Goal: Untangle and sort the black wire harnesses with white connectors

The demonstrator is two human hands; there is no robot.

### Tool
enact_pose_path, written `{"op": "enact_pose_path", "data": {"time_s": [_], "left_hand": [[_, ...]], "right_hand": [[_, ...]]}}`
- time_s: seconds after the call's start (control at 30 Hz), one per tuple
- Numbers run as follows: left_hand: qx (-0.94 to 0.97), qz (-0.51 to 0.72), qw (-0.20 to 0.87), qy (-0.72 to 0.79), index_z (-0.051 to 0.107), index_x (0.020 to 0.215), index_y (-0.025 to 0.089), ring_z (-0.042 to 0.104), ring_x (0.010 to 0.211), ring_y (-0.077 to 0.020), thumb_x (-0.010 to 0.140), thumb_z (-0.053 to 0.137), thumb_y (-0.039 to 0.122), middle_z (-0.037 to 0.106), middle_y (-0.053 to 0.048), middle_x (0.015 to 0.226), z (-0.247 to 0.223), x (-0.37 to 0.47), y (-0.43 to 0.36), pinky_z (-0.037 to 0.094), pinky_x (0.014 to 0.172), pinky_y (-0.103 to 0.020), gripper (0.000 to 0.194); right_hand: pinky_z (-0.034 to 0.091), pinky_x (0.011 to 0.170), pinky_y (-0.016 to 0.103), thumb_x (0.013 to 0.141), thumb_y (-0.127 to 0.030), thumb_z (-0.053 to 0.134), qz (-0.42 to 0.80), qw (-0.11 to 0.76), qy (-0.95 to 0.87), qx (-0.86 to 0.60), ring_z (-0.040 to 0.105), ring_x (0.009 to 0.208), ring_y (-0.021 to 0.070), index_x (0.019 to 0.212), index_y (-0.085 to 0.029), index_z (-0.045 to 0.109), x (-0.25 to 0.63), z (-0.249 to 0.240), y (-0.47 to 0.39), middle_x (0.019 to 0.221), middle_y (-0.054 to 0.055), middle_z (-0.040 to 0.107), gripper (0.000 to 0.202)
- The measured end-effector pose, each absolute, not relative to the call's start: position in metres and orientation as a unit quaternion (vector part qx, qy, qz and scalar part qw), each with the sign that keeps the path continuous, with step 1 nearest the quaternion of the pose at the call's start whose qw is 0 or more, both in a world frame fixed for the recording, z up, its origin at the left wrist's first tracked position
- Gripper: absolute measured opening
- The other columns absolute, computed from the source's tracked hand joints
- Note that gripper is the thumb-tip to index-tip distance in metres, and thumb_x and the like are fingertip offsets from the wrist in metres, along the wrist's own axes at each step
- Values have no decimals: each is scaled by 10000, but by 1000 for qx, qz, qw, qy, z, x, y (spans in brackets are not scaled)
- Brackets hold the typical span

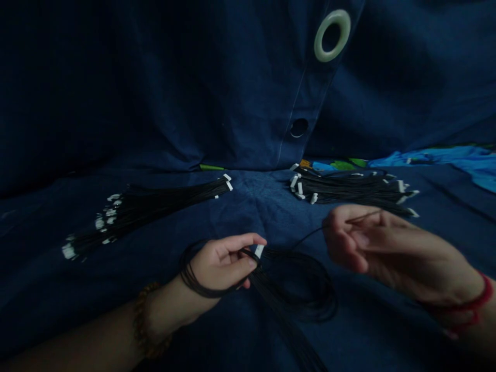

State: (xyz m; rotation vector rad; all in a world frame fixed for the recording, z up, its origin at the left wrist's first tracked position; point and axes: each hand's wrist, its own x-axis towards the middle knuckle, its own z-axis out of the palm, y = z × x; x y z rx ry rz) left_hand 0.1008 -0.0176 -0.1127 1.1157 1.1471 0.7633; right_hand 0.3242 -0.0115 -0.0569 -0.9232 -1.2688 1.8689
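Note:
My left hand is closed on a bunch of thin black cables, some of them looped around the back of the hand. A white connector sticks up between its thumb and forefinger. The rest of the bunch curls to the right and trails down past the lower edge of the view. Off to the right, my right hand, slightly blurred, pinches one thin black strand. That strand runs from its fingers down left toward the bunch.
Two bundles of black cables with white connector ends lie behind my hands, a left bundle and a right bundle. Dark blue cloth covers the surface and rises at the back, with eyelets. Bright blue patterned fabric lies at the right.

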Motion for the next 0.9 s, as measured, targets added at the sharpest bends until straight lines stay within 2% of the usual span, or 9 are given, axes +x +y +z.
{"op": "enact_pose_path", "data": {"time_s": [0.1, 0.2, 0.27, 0.33, 0.43, 0.5, 0.57, 0.7, 0.9], "left_hand": [[489, 335, 633, 498, 612, 1015, 169, 489, 429, -41, 662, 590, 166, 553, 26, 641, -114, 100, -18, 357, 396, -145, 354], [486, 334, 634, 500, 612, 1013, 168, 485, 429, -36, 663, 588, 165, 559, 22, 655, -114, 100, -18, 358, 397, -143, 351], [486, 334, 635, 499, 613, 1009, 164, 481, 426, -37, 656, 595, 159, 562, 22, 651, -115, 100, -18, 353, 392, -144, 354], [487, 333, 638, 494, 614, 1006, 166, 479, 427, -38, 657, 601, 163, 567, 20, 649, -115, 100, -18, 356, 393, -146, 349], [483, 336, 645, 487, 609, 1010, 174, 476, 422, -34, 670, 606, 192, 577, 19, 658, -116, 100, -17, 355, 392, -142, 341], [478, 339, 652, 481, 604, 1013, 168, 474, 410, -31, 660, 622, 205, 577, 21, 653, -117, 99, -17, 348, 384, -138, 355], [472, 337, 665, 470, 599, 1014, 161, 474, 404, -29, 647, 638, 210, 575, 24, 642, -116, 99, -17, 347, 383, -134, 372], [467, 335, 684, 449, 607, 995, 165, 476, 412, -27, 655, 644, 218, 606, 8, 678, -112, 98, -19, 372, 401, -139, 346], [474, 339, 693, 424, 618, 991, 177, 496, 430, -36, 676, 632, 203, 610, 2, 689, -112, 96, -21, 384, 403, -135, 316]], "right_hand": [[392, 527, 176, 830, -247, 480, 630, 460, -508, -365, 488, 557, 55, 758, -230, 638, 327, -52, -8, 613, -41, 522, 175], [405, 649, 218, 916, -323, 344, 550, 605, -440, -372, 526, 700, 39, 774, -308, 640, 332, -44, -9, 887, -86, 593, 329], [407, 599, 218, 919, -374, 313, 544, 621, -416, -381, 522, 610, 14, 887, -367, 622, 334, -39, -13, 942, -103, 603, 310], [399, 483, 192, 888, -380, 392, 583, 559, -450, -380, 489, 451, 7, 969, -357, 590, 330, -38, -20, 801, -74, 628, 215], [436, 432, 185, 816, -360, 525, 645, 387, -540, -376, 584, 443, 91, 822, -236, 556, 315, -45, -36, 627, -33, 628, 127], [471, 474, 192, 838, -343, 489, 610, 282, -610, -418, 626, 521, 121, 768, -204, 512, 304, -55, -48, 640, -11, 638, 157], [455, 463, 182, 865, -323, 424, 502, 209, -694, -471, 614, 522, 108, 754, -204, 504, 296, -65, -57, 625, -15, 626, 181], [398, 411, 194, 852, -309, 382, 310, 146, -789, -511, 570, 469, 103, 731, -217, 501, 293, -76, -65, 569, -24, 590, 193], [364, 371, 192, 844, -300, 367, 280, 128, -799, -517, 560, 425, 103, 713, -221, 494, 293, -76, -62, 529, -26, 578, 199]]}}
